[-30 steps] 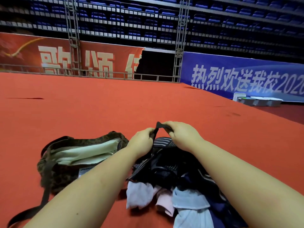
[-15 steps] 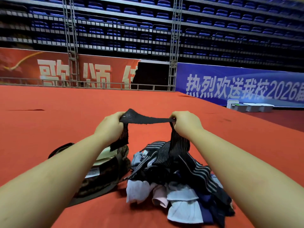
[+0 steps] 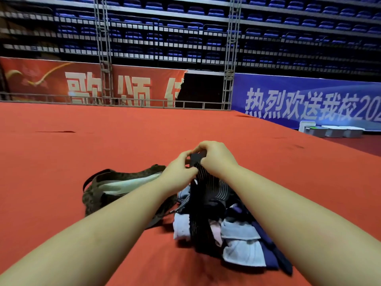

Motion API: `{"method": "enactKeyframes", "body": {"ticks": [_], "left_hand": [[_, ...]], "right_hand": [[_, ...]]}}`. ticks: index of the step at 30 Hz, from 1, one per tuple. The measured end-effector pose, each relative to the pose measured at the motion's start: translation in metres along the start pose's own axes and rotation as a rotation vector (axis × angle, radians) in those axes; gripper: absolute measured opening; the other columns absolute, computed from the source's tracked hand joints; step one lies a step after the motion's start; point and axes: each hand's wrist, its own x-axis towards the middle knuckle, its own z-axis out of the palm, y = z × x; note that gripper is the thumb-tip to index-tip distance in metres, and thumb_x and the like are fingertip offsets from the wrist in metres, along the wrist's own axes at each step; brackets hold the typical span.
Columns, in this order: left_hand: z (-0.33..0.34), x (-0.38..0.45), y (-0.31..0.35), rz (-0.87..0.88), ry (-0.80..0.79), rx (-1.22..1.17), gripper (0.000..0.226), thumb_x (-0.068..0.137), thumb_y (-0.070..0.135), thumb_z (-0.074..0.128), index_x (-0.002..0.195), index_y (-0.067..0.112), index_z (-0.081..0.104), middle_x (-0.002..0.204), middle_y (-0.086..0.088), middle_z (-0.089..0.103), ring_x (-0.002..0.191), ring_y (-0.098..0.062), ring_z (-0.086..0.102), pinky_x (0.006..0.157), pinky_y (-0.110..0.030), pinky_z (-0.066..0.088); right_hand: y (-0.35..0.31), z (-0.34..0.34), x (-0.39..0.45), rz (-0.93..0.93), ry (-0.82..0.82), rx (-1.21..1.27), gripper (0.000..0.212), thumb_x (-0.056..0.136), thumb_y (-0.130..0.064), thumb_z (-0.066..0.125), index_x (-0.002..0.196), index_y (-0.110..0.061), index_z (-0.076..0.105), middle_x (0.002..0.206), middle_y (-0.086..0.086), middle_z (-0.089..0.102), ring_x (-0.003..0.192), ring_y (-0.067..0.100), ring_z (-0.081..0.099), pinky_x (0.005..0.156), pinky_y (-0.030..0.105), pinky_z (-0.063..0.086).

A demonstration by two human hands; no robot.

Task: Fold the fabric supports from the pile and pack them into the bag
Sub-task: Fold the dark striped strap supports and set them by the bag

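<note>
A black striped fabric support (image 3: 208, 182) hangs doubled from both my hands above the pile. My left hand (image 3: 179, 169) and my right hand (image 3: 216, 156) pinch its top edge close together. Below lies the pile of fabric supports (image 3: 239, 234), black, white, pink and dark blue, on the red carpet. To the left of the pile sits the brown patterned bag (image 3: 107, 188), open, with pale lining showing; my left forearm covers its right end.
Red carpet (image 3: 82, 145) spreads all round. White bins (image 3: 334, 131) stand at the far right edge by a blue banner. A metal rail and truss posts run along the far edge, with blue seats behind.
My hands had the black support stretched wide and raised half a second ago; they have now come together and lowered, folding its top edge end to end.
</note>
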Motion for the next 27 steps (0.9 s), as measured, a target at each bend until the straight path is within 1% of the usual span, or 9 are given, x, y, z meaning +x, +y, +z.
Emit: {"method": "enactKeyframes", "body": {"ticks": [4,9,11,13,14,16,19,23,27], "left_hand": [[-0.008,-0.006,-0.006,0.018,0.068,0.123,0.043,0.090,0.004,0.041,0.126,0.021,0.058,0.116,-0.006,0.066,0.108,-0.028,0.059,0.088,-0.033,0.046],[-0.034,-0.015,-0.026,-0.043,0.054,0.223,0.038,0.095,0.004,0.038,0.120,0.019,0.062,0.110,-0.001,0.068,0.094,-0.014,0.058,0.073,-0.018,0.038],[-0.042,-0.022,-0.034,-0.060,0.001,0.230,0.032,0.097,0.006,0.041,0.115,0.020,0.063,0.092,0.004,0.067,0.080,-0.011,0.060,0.063,-0.014,0.038],[-0.046,-0.031,-0.039,-0.082,-0.060,0.292,0.025,0.097,0.010,0.043,0.109,0.020,0.063,0.071,0.008,0.057,0.059,-0.005,0.050,0.046,-0.009,0.033],[-0.046,-0.035,-0.042,-0.095,-0.098,0.325,0.021,0.097,0.011,0.045,0.107,0.017,0.063,0.069,0.007,0.056,0.056,-0.005,0.049,0.045,-0.010,0.033],[-0.046,-0.041,-0.049,-0.127,-0.191,0.331,0.018,0.095,0.015,0.051,0.107,0.010,0.064,0.084,-0.001,0.066,0.073,-0.013,0.062,0.064,-0.016,0.045],[-0.040,-0.051,-0.055,-0.210,-0.308,0.142,0.017,0.089,0.020,0.063,0.100,0.008,0.067,0.097,-0.008,0.072,0.092,-0.022,0.069,0.088,-0.036,0.053],[-0.024,-0.053,-0.040,-0.231,-0.340,-0.322,0.008,0.088,0.016,0.064,0.092,0.009,0.067,0.087,-0.010,0.071,0.076,-0.023,0.068,0.072,-0.032,0.055],[-0.010,-0.053,-0.034,-0.233,-0.276,-0.457,0.007,0.087,0.018,0.067,0.082,0.012,0.067,0.085,-0.013,0.069,0.070,-0.023,0.066,0.066,-0.028,0.054]], "right_hand": [[0.011,0.008,-0.008,-0.044,-0.060,-0.054,0.024,0.086,-0.013,0.055,0.102,-0.027,0.066,0.107,0.000,0.067,0.098,0.023,0.059,0.080,0.035,0.050],[0.024,0.010,-0.019,-0.052,-0.143,-0.172,0.016,0.086,-0.016,0.058,0.099,-0.020,0.066,0.099,0.005,0.066,0.092,0.027,0.059,0.073,0.033,0.047],[0.031,0.009,-0.020,-0.021,-0.141,-0.097,0.004,0.084,-0.018,0.064,0.087,-0.020,0.066,0.084,0.002,0.064,0.084,0.024,0.058,0.069,0.031,0.044],[0.037,0.010,-0.020,0.000,-0.146,0.027,0.014,0.081,-0.020,0.071,0.072,-0.022,0.061,0.068,-0.004,0.058,0.071,0.018,0.055,0.064,0.028,0.040],[0.039,0.011,-0.021,0.022,-0.149,0.137,0.015,0.079,-0.019,0.074,0.071,-0.022,0.062,0.065,-0.006,0.059,0.066,0.014,0.056,0.064,0.027,0.042],[0.040,0.012,-0.024,0.067,-0.144,0.409,0.008,0.078,-0.014,0.076,0.083,-0.014,0.069,0.072,-0.004,0.067,0.063,0.007,0.062,0.065,0.023,0.052],[0.037,0.014,-0.027,0.132,-0.148,0.647,0.015,0.079,-0.010,0.074,0.093,-0.005,0.069,0.083,0.006,0.071,0.066,0.010,0.067,0.067,0.021,0.056],[0.032,0.019,-0.030,0.130,-0.171,0.625,0.005,0.084,-0.018,0.070,0.085,-0.014,0.069,0.077,-0.001,0.071,0.067,0.010,0.066,0.066,0.022,0.055],[0.031,0.026,-0.036,0.141,-0.134,0.632,0.014,0.090,-0.024,0.062,0.078,-0.018,0.068,0.074,-0.002,0.070,0.068,0.013,0.066,0.071,0.029,0.055]]}}
